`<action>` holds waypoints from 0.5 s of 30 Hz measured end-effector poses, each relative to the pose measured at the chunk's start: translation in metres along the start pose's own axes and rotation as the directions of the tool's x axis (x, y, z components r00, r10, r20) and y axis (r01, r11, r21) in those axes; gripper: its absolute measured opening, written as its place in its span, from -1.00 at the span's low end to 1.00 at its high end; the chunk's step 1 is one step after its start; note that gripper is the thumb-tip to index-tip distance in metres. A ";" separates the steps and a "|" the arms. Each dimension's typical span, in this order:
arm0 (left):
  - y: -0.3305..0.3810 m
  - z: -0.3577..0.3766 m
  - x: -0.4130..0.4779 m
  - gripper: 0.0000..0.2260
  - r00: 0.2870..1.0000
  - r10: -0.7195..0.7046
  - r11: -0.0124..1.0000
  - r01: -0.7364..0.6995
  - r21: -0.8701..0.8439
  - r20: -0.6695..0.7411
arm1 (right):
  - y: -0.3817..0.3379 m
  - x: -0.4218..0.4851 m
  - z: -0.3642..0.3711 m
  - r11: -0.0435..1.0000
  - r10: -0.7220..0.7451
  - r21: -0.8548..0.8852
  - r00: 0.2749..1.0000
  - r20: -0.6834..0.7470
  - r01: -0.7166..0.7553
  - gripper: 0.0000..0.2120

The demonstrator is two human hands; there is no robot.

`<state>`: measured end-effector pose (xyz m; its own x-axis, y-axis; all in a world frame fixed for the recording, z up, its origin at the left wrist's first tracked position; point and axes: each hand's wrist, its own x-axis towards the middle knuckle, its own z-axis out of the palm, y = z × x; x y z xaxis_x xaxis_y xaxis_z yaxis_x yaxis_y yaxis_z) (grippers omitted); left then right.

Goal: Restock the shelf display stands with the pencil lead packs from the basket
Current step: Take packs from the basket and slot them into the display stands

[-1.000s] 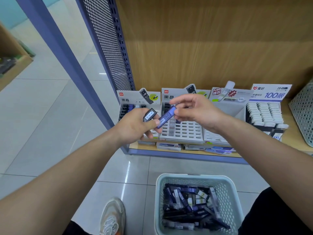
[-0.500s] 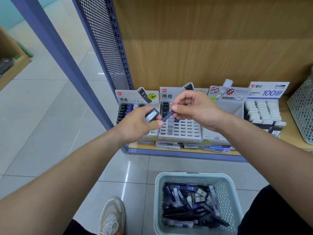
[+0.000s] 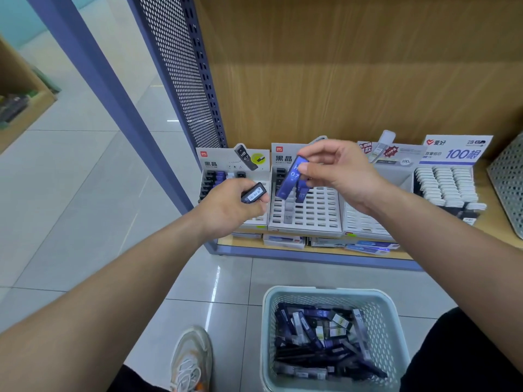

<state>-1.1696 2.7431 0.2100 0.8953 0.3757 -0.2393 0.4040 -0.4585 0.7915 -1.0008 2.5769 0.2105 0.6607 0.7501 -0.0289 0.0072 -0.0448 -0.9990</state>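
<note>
Floor (image 3: 70, 207): glossy tile, 9 o'clock.
Back wall (image 3: 353, 66): matt wood grain, 12 o'clock.
Panel (image 3: 181, 66): perforated metal.
Basket (image 3: 392, 321): matt plastic, 6 o'clock.
Pack (image 3: 291, 178): glossy plastic.

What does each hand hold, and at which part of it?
Left hand: black lead pack, held by one end. Right hand: blue lead pack, pinched near its top end.
</note>
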 end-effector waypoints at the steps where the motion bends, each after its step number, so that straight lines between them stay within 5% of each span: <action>1: -0.001 -0.002 -0.001 -0.96 1.000 -0.019 1.000 0.019 -0.001 0.003 | 0.000 0.002 -0.002 1.000 -0.025 -0.014 0.999 -0.033 0.024 -0.79; 7: -0.007 -0.013 -0.007 -0.89 0.995 -0.091 0.995 0.089 0.052 0.030 | 0.008 0.013 -0.013 0.954 -0.139 -0.283 0.982 -0.126 0.099 -0.79; 15: -0.031 -0.034 -0.019 -0.88 0.985 -0.163 0.985 0.159 0.070 0.058 | 0.031 0.039 0.020 0.924 -0.169 -0.365 0.979 -0.118 0.116 -0.74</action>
<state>-1.2060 2.7777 0.2092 0.8270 0.3977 -0.3974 0.5531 -0.4487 0.7020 -0.9904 2.6179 0.1777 0.7336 0.6641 0.1445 0.3572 -0.1958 -0.9133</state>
